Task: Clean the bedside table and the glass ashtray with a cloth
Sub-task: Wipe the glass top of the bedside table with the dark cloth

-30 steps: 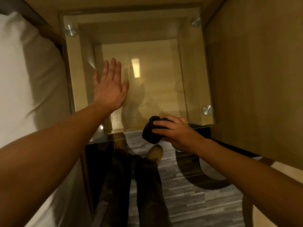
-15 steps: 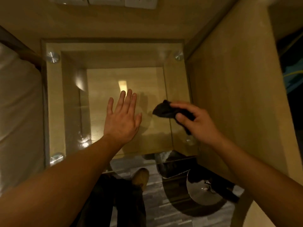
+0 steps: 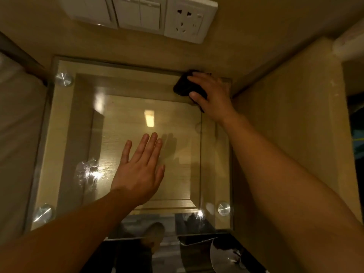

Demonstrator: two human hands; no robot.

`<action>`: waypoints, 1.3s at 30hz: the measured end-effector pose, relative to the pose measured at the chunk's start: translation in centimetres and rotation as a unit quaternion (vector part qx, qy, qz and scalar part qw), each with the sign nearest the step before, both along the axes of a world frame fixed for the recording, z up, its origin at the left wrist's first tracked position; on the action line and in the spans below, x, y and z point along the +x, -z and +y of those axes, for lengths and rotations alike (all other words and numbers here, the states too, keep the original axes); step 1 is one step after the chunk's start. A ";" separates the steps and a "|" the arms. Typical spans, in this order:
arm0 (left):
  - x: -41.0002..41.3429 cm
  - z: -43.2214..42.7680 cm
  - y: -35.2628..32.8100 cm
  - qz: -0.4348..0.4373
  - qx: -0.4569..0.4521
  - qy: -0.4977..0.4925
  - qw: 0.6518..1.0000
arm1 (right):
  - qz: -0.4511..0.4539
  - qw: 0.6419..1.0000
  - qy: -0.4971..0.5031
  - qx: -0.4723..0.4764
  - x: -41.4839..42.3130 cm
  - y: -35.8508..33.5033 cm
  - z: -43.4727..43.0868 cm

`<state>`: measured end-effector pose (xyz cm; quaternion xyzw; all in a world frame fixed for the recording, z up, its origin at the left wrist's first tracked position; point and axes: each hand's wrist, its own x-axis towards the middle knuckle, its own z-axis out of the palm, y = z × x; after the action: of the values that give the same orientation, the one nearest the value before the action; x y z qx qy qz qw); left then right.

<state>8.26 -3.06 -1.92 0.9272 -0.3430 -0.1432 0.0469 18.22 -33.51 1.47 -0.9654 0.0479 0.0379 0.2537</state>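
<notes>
The bedside table (image 3: 63,134) is a wooden box with a clear glass top held by round metal studs at its corners. My left hand (image 3: 140,170) lies flat on the middle of the glass, fingers spread, holding nothing. My right hand (image 3: 212,95) presses a dark cloth (image 3: 182,86) onto the far right corner of the glass, against the wall. A smeared patch (image 3: 87,172) shows on the glass left of my left hand. A glass object that may be the ashtray (image 3: 224,257) sits low at the bottom right, below the table's front edge.
A bed with pale bedding (image 3: 17,134) borders the table on the left. A wooden panel (image 3: 291,125) rises close on the right. Wall switches and a socket (image 3: 187,18) sit above the table. My shoe (image 3: 153,233) and the grey floor show below the front edge.
My right hand carried the cloth from the near front edge across the glass to the far right corner. The left hand stays flat on the glass. The view shifted towards the wall.
</notes>
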 end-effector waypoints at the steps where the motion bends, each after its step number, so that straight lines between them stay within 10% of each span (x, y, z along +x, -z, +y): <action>1: 0.0 0.0 0.0 -0.001 0.001 0.000 1.000 | 0.034 0.999 -0.013 -0.031 0.1 0.3 0.1; 39: -0.6 -0.3 -1.3 -0.023 0.006 -0.013 1.000 | 0.041 0.997 -0.061 -0.005 -28.1 0.9 9.7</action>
<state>7.63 -3.41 -0.66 0.9349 -0.3308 -0.1232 0.0353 -9.92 -23.76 0.60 -0.9654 -0.0008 0.0925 0.2438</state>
